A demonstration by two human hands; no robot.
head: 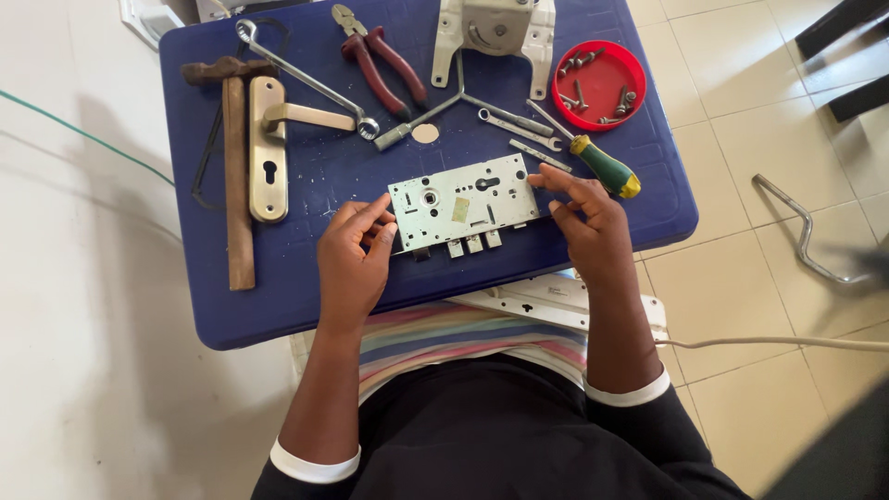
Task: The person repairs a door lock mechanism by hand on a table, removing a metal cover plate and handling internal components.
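holding a flat rectangular grey metal lock case (463,203) by its two short ends, both hands rest on a dark blue plastic table top (306,306) just above the person's lap. left hand (355,255) pinches the left end, thumb and fingers closed on the edge. right hand (590,222) grips the right end, fingertips on the upper right corner. the hands are apart with the lock case between them, lying flat near the table's front edge, its bolts pointing toward the person. white flat strip (556,301) lies below the table edge, partly hidden, next to the right forearm.

left of the left hand: wooden-handled hammer (236,176) lying lengthwise, and beside it a brass door handle on a long backplate (269,148). right of the lock case, just beyond the right fingers: green and yellow handled screwdriver (593,159). small flat spanner (519,128) and a thin metal strip (539,156) lie just behind the lock case. silver ring spanner (306,79) lies diagonal across the handle. grey three-way wrench (454,97) sits mid table, red-handled pliers (380,60) behind it. round red plastic lid full of screws (597,83) far right. pale metal bracket (495,37) at the far edge. bent metal bar (801,231) on the tiled floor, well apart on the right.
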